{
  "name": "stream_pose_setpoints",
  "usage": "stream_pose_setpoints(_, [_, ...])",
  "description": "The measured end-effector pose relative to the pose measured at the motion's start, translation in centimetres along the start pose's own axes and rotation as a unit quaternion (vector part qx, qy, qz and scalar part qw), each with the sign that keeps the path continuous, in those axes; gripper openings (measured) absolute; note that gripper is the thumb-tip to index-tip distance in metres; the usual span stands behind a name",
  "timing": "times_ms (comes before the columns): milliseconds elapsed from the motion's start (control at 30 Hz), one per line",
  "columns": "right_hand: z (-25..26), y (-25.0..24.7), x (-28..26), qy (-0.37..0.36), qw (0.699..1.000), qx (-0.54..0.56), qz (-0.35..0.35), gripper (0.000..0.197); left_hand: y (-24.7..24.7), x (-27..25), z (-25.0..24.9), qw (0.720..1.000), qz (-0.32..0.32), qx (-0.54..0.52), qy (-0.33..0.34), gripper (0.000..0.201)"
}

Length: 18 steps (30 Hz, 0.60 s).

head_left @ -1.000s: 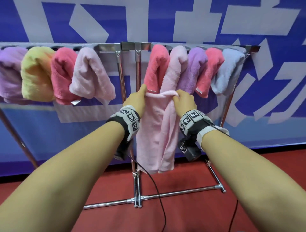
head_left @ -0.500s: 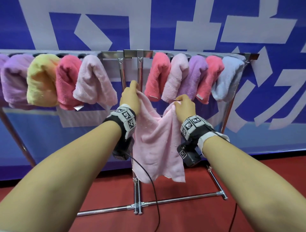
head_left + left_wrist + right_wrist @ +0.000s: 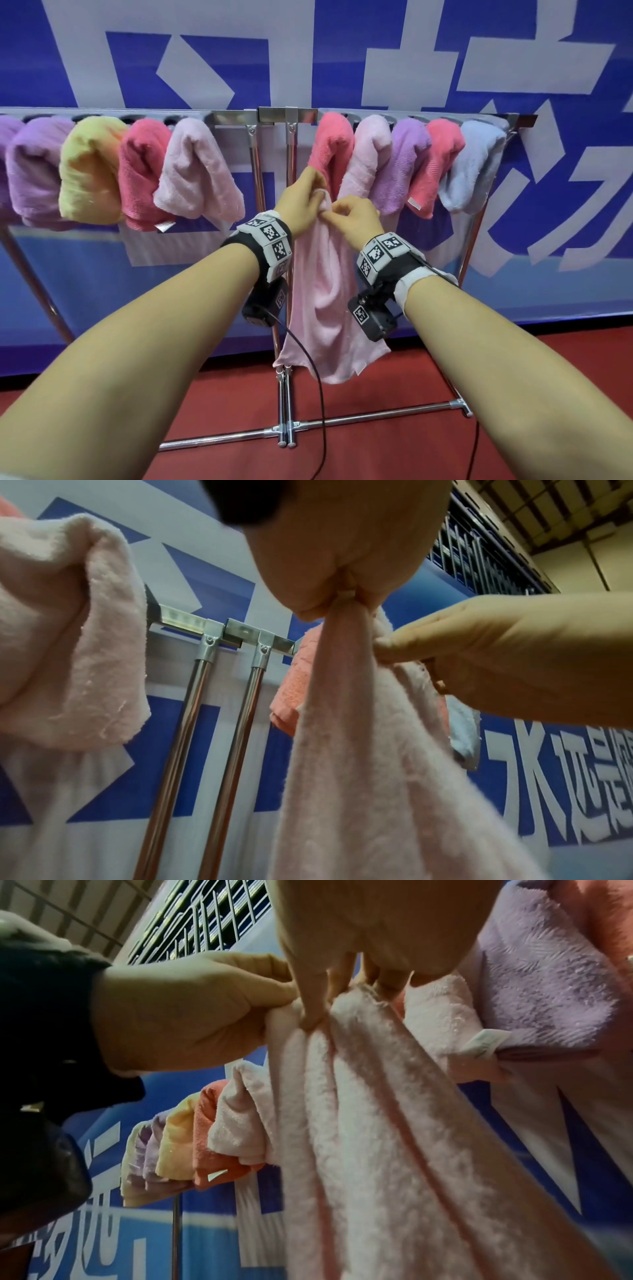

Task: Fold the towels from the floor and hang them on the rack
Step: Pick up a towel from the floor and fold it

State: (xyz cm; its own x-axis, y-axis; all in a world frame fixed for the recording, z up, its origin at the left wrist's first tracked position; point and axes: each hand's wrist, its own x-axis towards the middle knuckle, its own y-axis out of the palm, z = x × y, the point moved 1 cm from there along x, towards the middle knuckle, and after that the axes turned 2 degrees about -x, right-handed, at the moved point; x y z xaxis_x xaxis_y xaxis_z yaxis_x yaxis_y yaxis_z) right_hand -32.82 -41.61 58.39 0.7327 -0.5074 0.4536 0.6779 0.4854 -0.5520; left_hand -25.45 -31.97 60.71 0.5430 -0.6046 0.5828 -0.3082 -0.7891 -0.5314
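Note:
A light pink towel [image 3: 322, 308] [image 3: 369, 777] [image 3: 359, 1137] hangs down in front of the steel rack [image 3: 287, 114], held at its bunched top edge. My left hand [image 3: 303, 202] [image 3: 335, 588] grips that top edge, fingers curled round the cloth. Right beside it, my right hand [image 3: 356, 216] [image 3: 342, 988] pinches the same edge, thumb and fingers closed on the fabric. Both hands sit just below the rack's bar, in front of a coral towel [image 3: 334, 144] that hangs there. The towel's lower hem [image 3: 329, 373] dangles above the red floor.
Folded towels hang on the rack: purple, yellow, coral and pink ones [image 3: 198, 171] on the left, coral, pink, purple, coral and pale blue ones [image 3: 476, 164] on the right. Twin steel posts [image 3: 274, 192] stand in the middle gap. A blue and white banner [image 3: 342, 51] is behind.
The hands spread the towel apart half a second ago, then came together. They now hold its top edge bunched, close to each other and slightly lower on the rack.

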Motion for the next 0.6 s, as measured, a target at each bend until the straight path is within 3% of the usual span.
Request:
stream_pose_setpoints(167, [0.0,-0.8,0.3,0.028,0.998,0.005,-0.065,0.023,0.2,-0.7,0.7,0.997,0.071,0.021,-0.023,0.045])
stream_pose_setpoints(400, [-0.7,-0.6,0.5,0.008,0.994,0.064,-0.089,0.008,-0.5,-1.3,0.2,0.997,-0.043,0.037,-0.048,0.025])
stream_pose_setpoints(500, [-1.7,-1.2,0.5,0.038,0.997,0.027,-0.062,0.041,-0.9,-1.0,0.0,0.992,-0.092,0.043,-0.078,0.028])
stream_pose_setpoints(600, [-2.6,-1.9,0.3,0.044,0.996,-0.028,-0.073,0.047,-0.7,-0.3,0.5,0.988,-0.058,0.08,-0.122,0.031])
